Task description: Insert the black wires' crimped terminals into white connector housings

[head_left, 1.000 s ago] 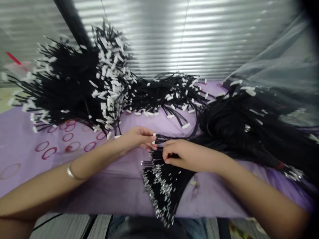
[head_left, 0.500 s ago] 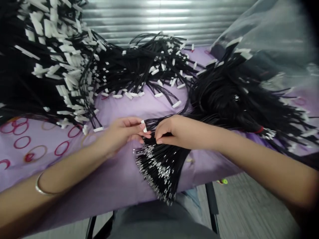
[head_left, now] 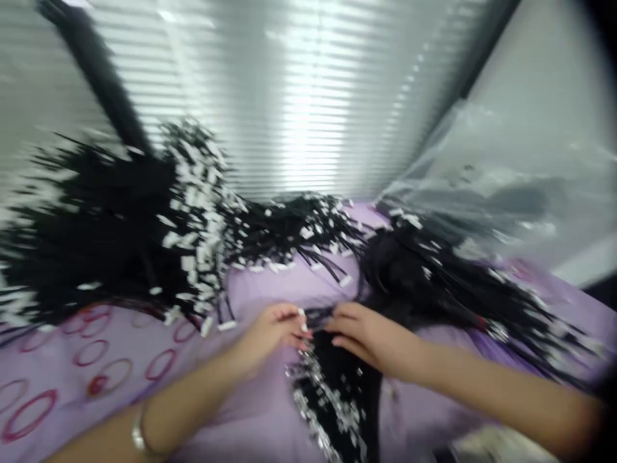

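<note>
Both grips are closed: left hand [head_left: 272, 334] pinching a white connector [head_left: 303, 319], right hand [head_left: 369, 335] gripping black wires [head_left: 319, 314].

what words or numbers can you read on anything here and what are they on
None can be read. The white plastic connectors on the black wires are too small and blurred to show any marking. The purple cloth with red rings shows only its pattern, no text.
</note>
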Tool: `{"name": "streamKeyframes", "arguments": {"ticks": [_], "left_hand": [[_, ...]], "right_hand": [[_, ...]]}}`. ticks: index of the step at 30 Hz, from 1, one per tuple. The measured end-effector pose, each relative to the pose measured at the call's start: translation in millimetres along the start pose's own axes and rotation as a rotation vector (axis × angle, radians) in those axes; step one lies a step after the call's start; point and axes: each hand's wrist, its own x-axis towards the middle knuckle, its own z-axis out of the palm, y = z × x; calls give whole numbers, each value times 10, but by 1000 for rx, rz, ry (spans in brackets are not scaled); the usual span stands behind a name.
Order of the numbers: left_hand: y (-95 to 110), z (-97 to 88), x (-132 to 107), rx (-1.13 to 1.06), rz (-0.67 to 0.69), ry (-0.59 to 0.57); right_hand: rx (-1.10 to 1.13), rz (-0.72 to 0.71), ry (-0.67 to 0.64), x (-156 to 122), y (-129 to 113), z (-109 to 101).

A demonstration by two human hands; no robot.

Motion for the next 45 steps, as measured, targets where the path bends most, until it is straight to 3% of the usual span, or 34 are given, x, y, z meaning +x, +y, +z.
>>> {"name": "streamKeyframes", "arguments": {"ticks": [2, 7, 12, 20, 25, 35, 39, 45], "left_hand": [[-28, -3, 13, -16, 16, -22], [-84, -41, 103, -69, 62, -56], [-126, -53, 145, -95, 65, -65], [-104, -49, 122, -75, 39, -39], [-36, -32, 103, 24, 13, -32], [-82, 23, 81, 196, 7, 42], [-60, 26, 36, 245, 12, 33], [-5, 37, 39, 242, 75, 24]], "right_hand": [[70, 46, -80, 36, 28, 35], [85, 74, -133, 184, 131, 180], [53, 130, -144, 135, 105, 259], [251, 190, 53, 174, 110, 15], [234, 55, -117, 236, 78, -58], [384, 39, 84, 167, 206, 128], [381, 32, 91, 173, 161, 107], [361, 43, 284, 189, 72, 42]]}}
